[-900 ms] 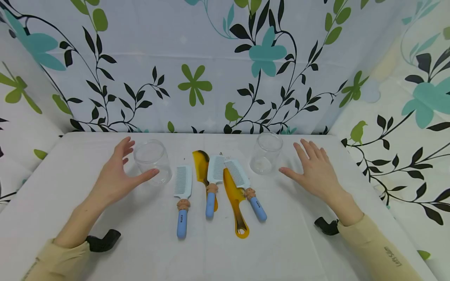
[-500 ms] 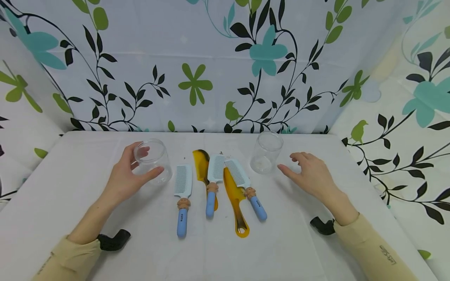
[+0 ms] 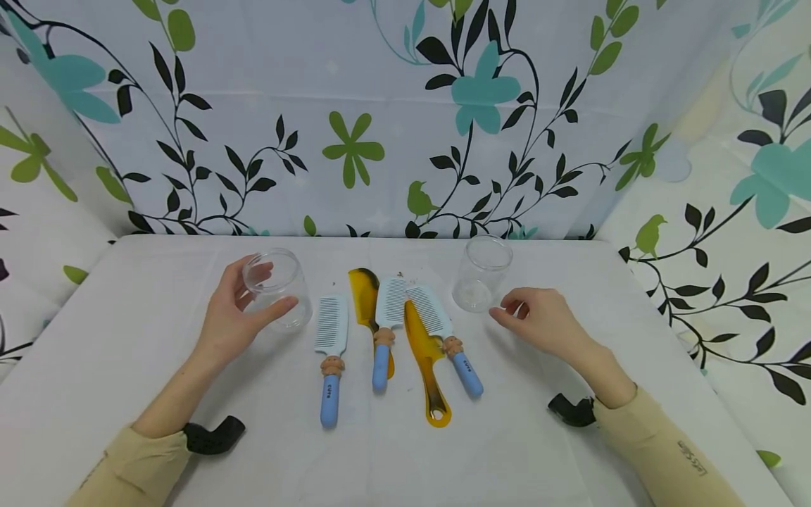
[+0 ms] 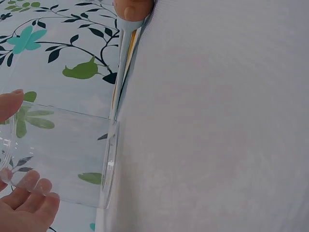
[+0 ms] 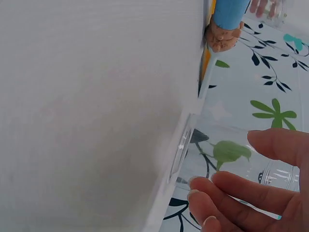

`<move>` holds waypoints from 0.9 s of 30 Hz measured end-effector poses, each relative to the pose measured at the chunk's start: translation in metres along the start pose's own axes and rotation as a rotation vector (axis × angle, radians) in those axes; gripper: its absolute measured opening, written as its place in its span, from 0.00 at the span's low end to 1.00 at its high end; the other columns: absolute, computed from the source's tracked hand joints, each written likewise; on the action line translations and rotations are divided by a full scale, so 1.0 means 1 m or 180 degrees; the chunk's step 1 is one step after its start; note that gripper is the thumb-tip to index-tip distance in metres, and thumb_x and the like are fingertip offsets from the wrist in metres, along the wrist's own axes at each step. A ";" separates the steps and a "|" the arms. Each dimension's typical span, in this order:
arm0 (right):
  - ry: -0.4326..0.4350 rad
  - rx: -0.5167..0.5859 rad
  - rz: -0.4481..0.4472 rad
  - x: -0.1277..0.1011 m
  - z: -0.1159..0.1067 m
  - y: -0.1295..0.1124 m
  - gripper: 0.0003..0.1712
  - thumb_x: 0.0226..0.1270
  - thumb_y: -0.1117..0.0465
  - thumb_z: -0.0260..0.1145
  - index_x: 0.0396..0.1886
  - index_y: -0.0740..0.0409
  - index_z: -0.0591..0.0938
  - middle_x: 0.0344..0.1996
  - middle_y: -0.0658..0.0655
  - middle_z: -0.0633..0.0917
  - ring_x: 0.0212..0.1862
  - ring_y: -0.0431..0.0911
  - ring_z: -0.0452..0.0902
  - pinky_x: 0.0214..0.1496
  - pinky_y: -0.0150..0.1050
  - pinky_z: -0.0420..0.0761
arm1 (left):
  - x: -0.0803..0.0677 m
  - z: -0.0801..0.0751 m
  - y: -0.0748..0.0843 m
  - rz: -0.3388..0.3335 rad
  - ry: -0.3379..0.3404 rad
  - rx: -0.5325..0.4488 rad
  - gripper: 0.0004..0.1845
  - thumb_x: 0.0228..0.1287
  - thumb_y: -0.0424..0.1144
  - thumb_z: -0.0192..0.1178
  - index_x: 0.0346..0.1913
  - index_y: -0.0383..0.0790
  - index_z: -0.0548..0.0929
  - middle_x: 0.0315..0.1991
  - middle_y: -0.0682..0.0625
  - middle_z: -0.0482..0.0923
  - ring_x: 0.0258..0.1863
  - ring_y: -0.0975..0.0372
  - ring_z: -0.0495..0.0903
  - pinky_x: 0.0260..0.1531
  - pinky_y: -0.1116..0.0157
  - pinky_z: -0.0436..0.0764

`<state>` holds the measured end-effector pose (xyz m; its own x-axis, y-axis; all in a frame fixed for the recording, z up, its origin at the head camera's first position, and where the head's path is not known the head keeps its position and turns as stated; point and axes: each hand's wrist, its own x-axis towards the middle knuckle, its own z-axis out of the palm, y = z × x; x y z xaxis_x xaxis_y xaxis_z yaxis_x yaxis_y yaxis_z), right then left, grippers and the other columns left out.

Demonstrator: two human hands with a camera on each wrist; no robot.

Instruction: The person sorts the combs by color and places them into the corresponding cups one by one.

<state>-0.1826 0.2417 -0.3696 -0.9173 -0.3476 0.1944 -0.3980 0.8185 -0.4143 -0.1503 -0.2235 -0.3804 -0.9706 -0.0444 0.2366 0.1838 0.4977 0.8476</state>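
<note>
Two clear glasses stand on the white table [image 3: 405, 465]. My left hand [image 3: 274, 287] grips the left glass [image 3: 288, 282], thumb in front and fingers behind; the left wrist view shows the same glass [image 4: 67, 154] against my fingers [image 4: 29, 203]. My right hand [image 3: 502, 310] lies beside the base of the right glass [image 3: 481, 271] with fingers part curled. In the right wrist view the thumb and fingers [image 5: 241, 193] frame that glass [image 5: 227, 145]; I cannot tell whether they touch it. Between the glasses lie three white combs with blue handles [image 3: 331, 352] and two amber combs [image 3: 427, 366].
A floral curtain [image 3: 355, 148] closes off the back and both sides of the table. Black wrist mounts [image 3: 212, 433] sit at both cuffs. Bare tabletop stretches along the near edge and at the far left and right.
My left hand went from spread beside the left glass to gripping it. My right hand curled its fingers and slid left up to the right glass.
</note>
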 end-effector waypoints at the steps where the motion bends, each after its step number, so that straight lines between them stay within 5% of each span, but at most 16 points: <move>1: -0.0019 0.0019 0.0007 0.000 0.001 -0.001 0.12 0.64 0.51 0.71 0.35 0.54 0.88 0.27 0.47 0.85 0.28 0.41 0.74 0.26 0.32 0.74 | 0.000 0.001 -0.001 -0.0011 0.0007 -0.0040 0.47 0.61 0.43 0.72 0.77 0.42 0.55 0.70 0.41 0.69 0.70 0.47 0.66 0.70 0.41 0.65; 15: -0.0238 0.0095 0.0039 0.007 0.009 -0.020 0.12 0.65 0.51 0.70 0.37 0.55 0.88 0.27 0.48 0.85 0.28 0.41 0.74 0.29 0.33 0.76 | -0.002 0.013 -0.020 0.0212 0.0305 -0.0503 0.45 0.58 0.31 0.71 0.76 0.45 0.60 0.69 0.42 0.70 0.68 0.65 0.68 0.72 0.70 0.64; 27: -0.0382 0.0106 0.0065 0.014 0.012 -0.032 0.15 0.66 0.49 0.69 0.40 0.56 0.88 0.27 0.48 0.85 0.27 0.41 0.74 0.28 0.33 0.77 | -0.002 0.015 -0.024 0.0185 0.0352 -0.0504 0.44 0.58 0.31 0.71 0.76 0.45 0.61 0.70 0.46 0.70 0.70 0.67 0.67 0.70 0.76 0.64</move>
<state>-0.1833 0.2052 -0.3642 -0.9196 -0.3848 0.0787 -0.3776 0.8111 -0.4467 -0.1551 -0.2221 -0.4089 -0.9362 -0.1188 0.3308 0.2698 0.3602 0.8930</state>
